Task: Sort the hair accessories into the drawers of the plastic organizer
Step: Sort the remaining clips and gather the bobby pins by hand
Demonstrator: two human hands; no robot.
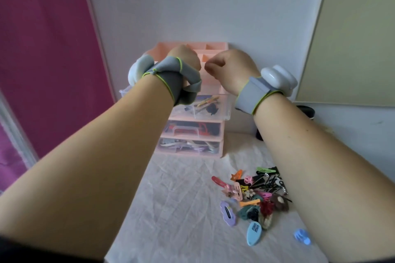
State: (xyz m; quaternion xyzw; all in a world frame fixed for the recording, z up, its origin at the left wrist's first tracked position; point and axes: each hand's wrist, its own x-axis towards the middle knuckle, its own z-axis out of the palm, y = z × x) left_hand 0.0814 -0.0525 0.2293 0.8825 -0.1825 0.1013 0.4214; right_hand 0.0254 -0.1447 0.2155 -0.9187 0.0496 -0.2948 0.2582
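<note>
Fists, left hand (185,60) and right hand (229,68), fingers curled empty, above organizer (193,134); hair accessories (256,196) well below.

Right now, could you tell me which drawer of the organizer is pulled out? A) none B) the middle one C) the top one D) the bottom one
C: the top drawer juts forward from the organizer, while the two drawers below sit flush.

Left hand (184,60) and right hand (229,67) cover organizer (213,49) top and part of open drawer (222,104). Fingers curled away, contents unclear. Lower drawer items blurred. Far-right dark object (307,111) half hidden behind right arm.
</note>
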